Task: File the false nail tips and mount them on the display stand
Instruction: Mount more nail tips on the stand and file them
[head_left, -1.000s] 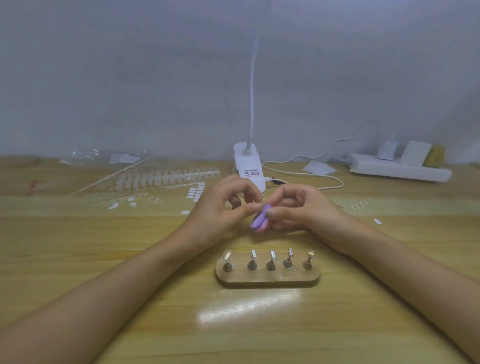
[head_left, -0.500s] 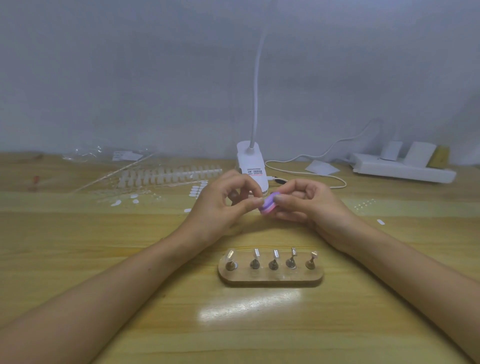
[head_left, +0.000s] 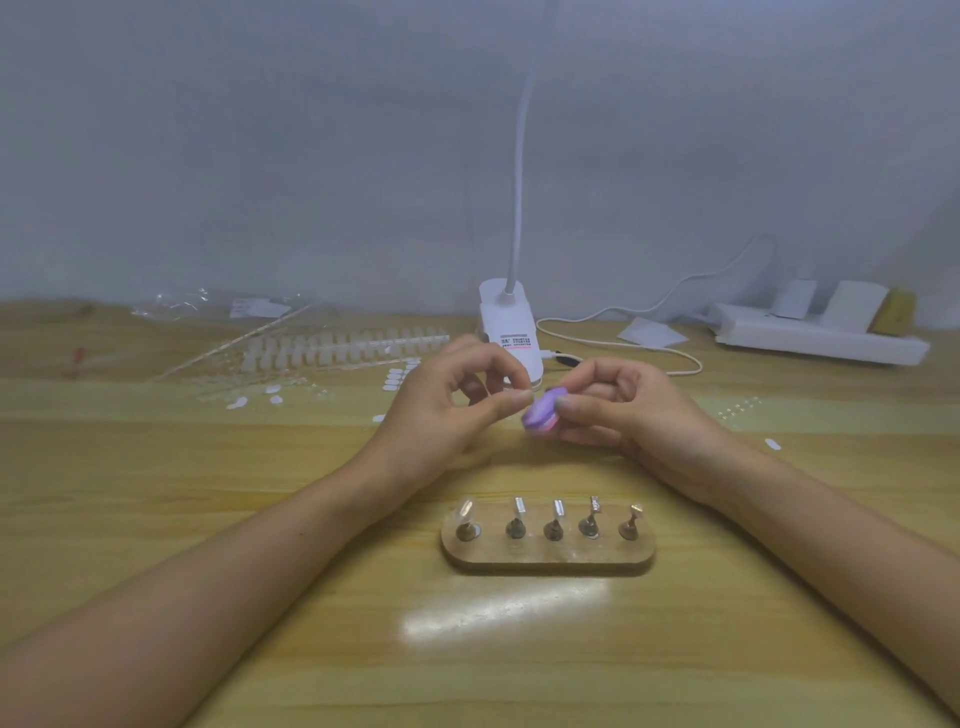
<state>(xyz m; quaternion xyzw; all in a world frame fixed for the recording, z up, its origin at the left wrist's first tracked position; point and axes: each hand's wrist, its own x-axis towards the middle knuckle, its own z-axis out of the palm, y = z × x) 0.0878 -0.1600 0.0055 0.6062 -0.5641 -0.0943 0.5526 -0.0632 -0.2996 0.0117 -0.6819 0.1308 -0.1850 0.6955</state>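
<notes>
My right hand (head_left: 628, 410) pinches a small purple and pink nail file block (head_left: 540, 414) above the table. My left hand (head_left: 447, 410) holds its thumb and forefinger pinched together right against the file's left side; a clear nail tip between them is too small to make out. In front of my hands stands the wooden display stand (head_left: 548, 558) with several metal pegs. The leftmost peg carries a clear nail tip (head_left: 466, 510); the other pegs look bare.
A white clip lamp (head_left: 511, 327) stands behind my hands, its cable running right to a white power strip (head_left: 815, 340). A strip of clear nail tips (head_left: 337, 348), loose tips and plastic wrapping lie at the back left.
Both hands have risen slightly away from the stand. The file has turned in my right hand against my left fingertips.
</notes>
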